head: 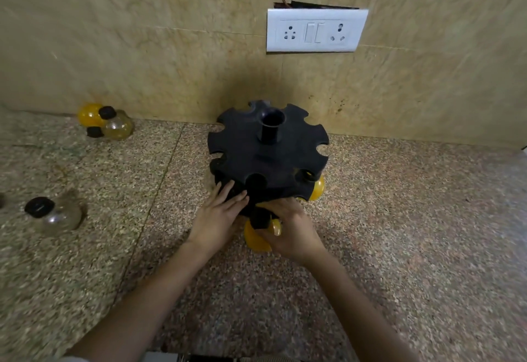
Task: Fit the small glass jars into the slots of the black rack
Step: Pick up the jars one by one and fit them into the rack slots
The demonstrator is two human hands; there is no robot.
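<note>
Steadying the round black plastic rack [268,156] with a flat, open left hand [219,213], the right hand [291,233] clasps a yellow-filled glass jar with a black cap [258,236] at a near lower slot. Next, I judge: seat its neck fully, then fetch the clear black-capped jar [54,214] lying well to the left.

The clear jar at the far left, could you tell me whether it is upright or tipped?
Tipped: the clear jar lies on its side, black cap pointing left.

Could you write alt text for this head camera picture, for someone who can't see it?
A person's right hand pushes a yellow jar into a black round rack on a speckled counter, left hand steadying it. Three loose jars lie left; a white socket plate is on the wall.
</note>
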